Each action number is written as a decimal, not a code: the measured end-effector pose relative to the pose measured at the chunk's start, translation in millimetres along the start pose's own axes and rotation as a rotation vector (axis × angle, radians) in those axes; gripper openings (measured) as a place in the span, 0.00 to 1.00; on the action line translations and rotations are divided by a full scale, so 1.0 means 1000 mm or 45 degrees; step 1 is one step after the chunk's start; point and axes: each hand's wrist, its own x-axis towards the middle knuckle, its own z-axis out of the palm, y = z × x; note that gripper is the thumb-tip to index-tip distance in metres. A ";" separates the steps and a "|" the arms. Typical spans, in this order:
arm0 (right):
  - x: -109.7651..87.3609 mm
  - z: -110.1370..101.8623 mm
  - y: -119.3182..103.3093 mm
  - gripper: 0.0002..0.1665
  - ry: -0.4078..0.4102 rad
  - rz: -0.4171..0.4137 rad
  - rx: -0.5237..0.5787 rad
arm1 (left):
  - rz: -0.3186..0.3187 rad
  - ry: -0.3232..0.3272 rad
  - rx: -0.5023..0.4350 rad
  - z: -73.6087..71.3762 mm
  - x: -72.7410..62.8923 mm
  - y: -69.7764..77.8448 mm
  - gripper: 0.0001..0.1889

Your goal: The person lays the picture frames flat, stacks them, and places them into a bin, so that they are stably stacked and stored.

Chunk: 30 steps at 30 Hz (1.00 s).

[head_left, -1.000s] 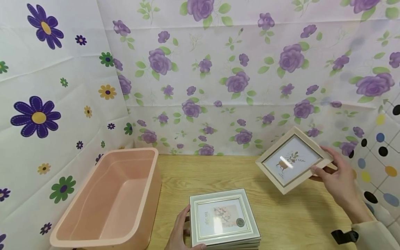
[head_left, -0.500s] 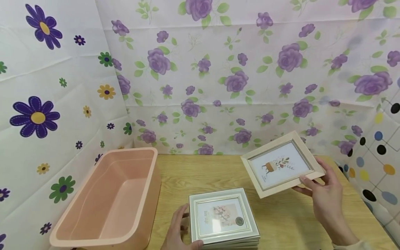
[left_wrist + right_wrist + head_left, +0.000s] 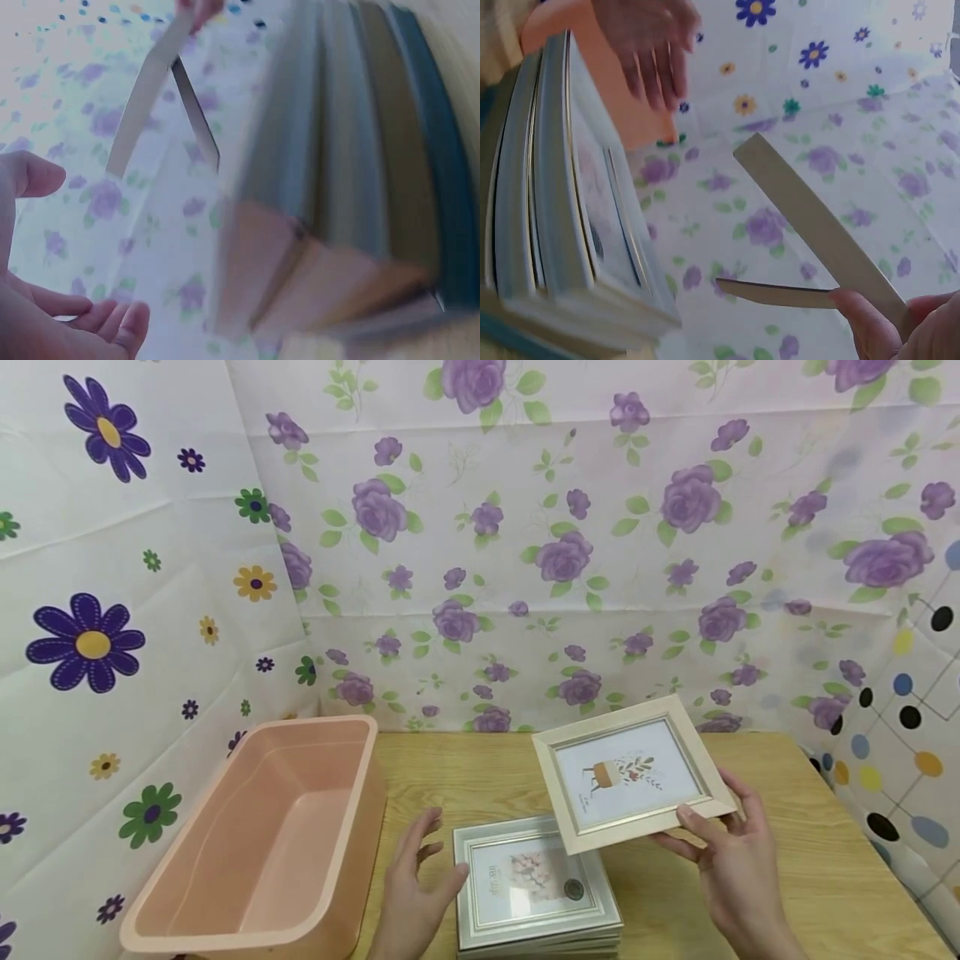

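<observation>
In the head view my right hand grips the lower right corner of a cream picture frame, thumb on its face. The frame is tilted in the air, its near left corner overlapping the view of a stack of picture frames. A silvery white frame with a blossom print lies on top of that stack. My left hand hovers just left of the stack, thumb and fingers spread, holding nothing. In the right wrist view the held frame is seen edge-on with its back stand sticking out, apart from the stack.
A deep pink plastic tub stands on the wooden table at the left. Flowered cloth hangs behind and at the left side. Dotted cloth borders the right side.
My right hand has carried the cream picture frame leftward and nearer, from the right side toward the stack, turning it more level. My left hand has come away from the stack's left edge and spread.
</observation>
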 end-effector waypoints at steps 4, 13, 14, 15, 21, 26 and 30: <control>-0.011 0.011 0.004 0.39 -0.033 0.100 0.010 | -0.071 -0.178 -0.365 0.003 0.012 0.010 0.38; -0.031 0.029 0.012 0.38 -0.098 0.185 0.033 | -0.268 -0.633 -0.889 0.008 0.032 0.022 0.48; -0.033 0.031 0.013 0.38 -0.100 0.191 0.039 | -0.276 -0.662 -0.922 0.009 0.034 0.022 0.49; -0.035 0.033 0.014 0.39 -0.106 0.201 0.035 | -0.286 -0.685 -0.949 0.010 0.036 0.022 0.49; -0.041 0.038 0.018 0.41 -0.116 0.235 -0.018 | -0.309 -0.758 -1.002 0.015 0.042 0.023 0.40; -0.041 0.038 0.020 0.41 -0.098 0.241 -0.035 | -0.307 -0.706 -0.996 0.018 0.042 0.025 0.40; -0.040 0.037 0.022 0.41 -0.072 0.257 -0.046 | -0.288 -0.636 -0.991 0.020 0.041 0.026 0.43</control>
